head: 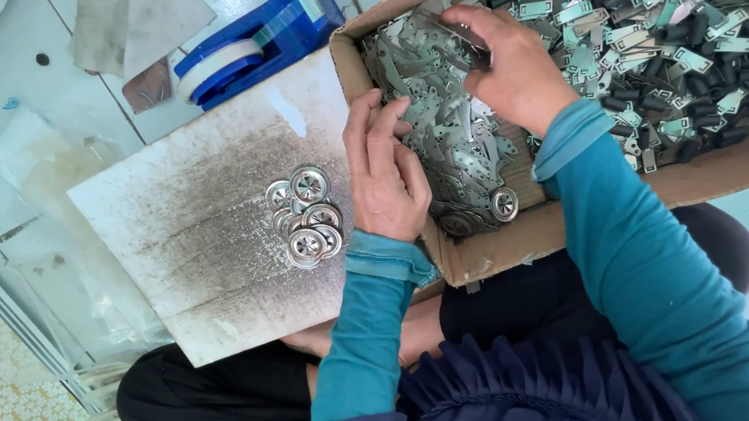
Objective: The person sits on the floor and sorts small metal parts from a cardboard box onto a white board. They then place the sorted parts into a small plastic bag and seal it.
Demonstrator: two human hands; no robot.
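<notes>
Right hand (514, 75) grip on dull grey metal plates (445, 117), left hand (386, 178) touching

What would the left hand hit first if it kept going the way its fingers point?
Probably the pile of flat metal plates in the cardboard box; the left hand already reaches over its edge, though depth is unclear.

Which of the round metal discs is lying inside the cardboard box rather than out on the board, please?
The single round disc at the box's near edge, beside the flat metal plates; the other discs sit piled on the grey board outside the box.
</notes>
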